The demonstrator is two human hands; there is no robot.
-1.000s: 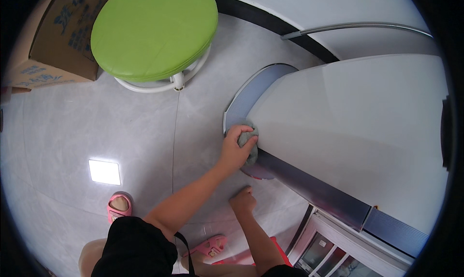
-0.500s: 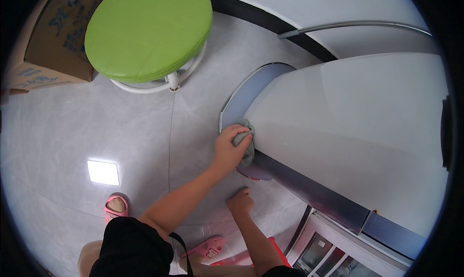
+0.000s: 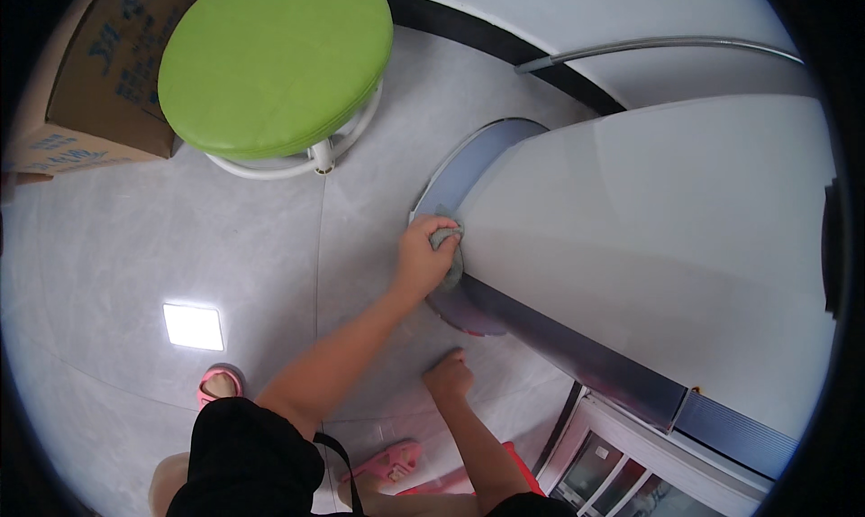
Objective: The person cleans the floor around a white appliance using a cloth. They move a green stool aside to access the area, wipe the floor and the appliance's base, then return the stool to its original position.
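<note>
- The grey cloth [image 3: 448,247] is showing only in part: most of it is lying under the fingers of the left hand [image 3: 423,263], so its full shape is hard to make out.
- The box [image 3: 86,84] at 10 o'clock is being cut off by the picture's rim, and the cabinet [image 3: 622,467] at 5 o'clock is running out of view at the lower edge.
- One cloth, one stool [image 3: 275,62], one cardboard box and two pink sandals are showing: one sandal [image 3: 219,384] at 7 o'clock, the other sandal [image 3: 389,463] at 6 o'clock.
- The cloth is looking small, crumpled and dull grey-green, bunched against the left edge of the white surface [image 3: 649,228], just right of centre.
- The left hand's grip is closing around the cloth, pressing it to that edge.
- The right hand [image 3: 448,375] is hanging below it, over the grey floor [image 3: 180,237], its fingers curling into a loose fist with nothing in them.
- The stool, round with a green seat and white frame, is standing at 11 o'clock, well apart from the hands.
</note>
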